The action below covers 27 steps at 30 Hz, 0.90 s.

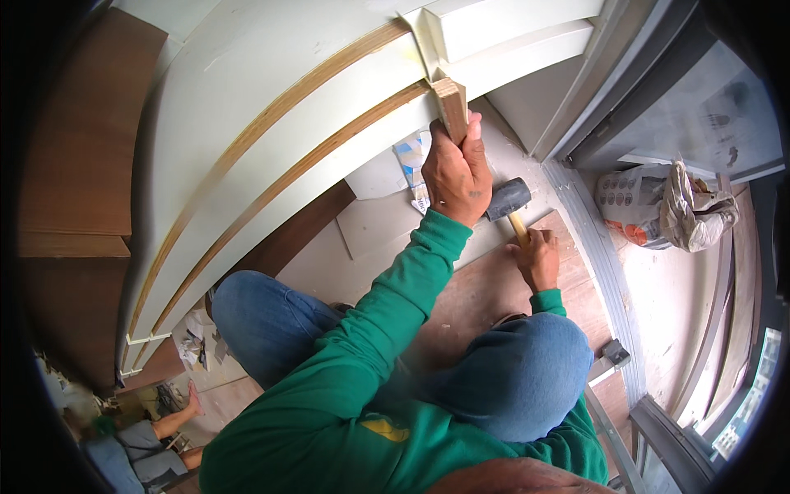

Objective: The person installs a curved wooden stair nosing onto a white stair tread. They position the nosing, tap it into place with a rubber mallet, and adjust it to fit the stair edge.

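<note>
My left hand point(457, 174) is closed around a short wooden block point(451, 107). The block's upper end is at the white panel point(313, 99), by the end of the lower brown wood strip point(329, 144); whether it touches cannot be told. Near that spot a pale upright piece point(426, 45) crosses the panel. Lower and to the right, my right hand point(539, 260) grips the wooden handle of a mallet point(508, 198). The mallet's dark head is close beside my left wrist, apart from the block. A second brown strip point(346, 62) curves along the panel above the first.
A white bucket point(370, 177) stands behind the left hand. Right of the metal door track point(605, 263) lies a printed sack point(638, 206) with crumpled paper point(695, 210). Brown boards point(90, 165) stand at the left. Another person's legs point(156, 449) show at lower left.
</note>
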### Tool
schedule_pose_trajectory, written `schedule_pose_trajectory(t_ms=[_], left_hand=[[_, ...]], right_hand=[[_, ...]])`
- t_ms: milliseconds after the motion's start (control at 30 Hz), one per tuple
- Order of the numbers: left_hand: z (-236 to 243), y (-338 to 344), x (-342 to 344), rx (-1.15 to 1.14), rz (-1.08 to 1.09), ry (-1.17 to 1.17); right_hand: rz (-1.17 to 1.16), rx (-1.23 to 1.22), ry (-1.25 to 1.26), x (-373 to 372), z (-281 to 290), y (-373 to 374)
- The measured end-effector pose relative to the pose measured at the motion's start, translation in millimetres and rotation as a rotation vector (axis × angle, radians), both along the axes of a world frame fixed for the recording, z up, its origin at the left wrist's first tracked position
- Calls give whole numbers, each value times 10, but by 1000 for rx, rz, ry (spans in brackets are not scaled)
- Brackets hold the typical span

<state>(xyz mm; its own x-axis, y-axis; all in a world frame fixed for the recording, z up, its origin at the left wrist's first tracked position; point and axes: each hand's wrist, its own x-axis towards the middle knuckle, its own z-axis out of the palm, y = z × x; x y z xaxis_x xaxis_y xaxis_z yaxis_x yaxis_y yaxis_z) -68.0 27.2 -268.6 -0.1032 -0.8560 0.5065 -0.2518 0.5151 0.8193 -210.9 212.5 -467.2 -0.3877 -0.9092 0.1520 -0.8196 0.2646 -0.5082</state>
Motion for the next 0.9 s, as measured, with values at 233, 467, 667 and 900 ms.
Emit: schedule_pose_trajectory(t_ms=[233, 467, 667, 900], left_hand=[[85, 48, -76, 53, -13, 4], [58, 18, 71, 1, 38, -52], [124, 92, -20, 107, -6, 13], [65, 27, 114, 28, -70, -131]], right_hand=[[-143, -60, -140, 47, -314, -8], [-16, -397, -867, 263, 826, 5], [115, -860, -745, 307, 1205, -328], [450, -776, -177, 75, 1593, -805]])
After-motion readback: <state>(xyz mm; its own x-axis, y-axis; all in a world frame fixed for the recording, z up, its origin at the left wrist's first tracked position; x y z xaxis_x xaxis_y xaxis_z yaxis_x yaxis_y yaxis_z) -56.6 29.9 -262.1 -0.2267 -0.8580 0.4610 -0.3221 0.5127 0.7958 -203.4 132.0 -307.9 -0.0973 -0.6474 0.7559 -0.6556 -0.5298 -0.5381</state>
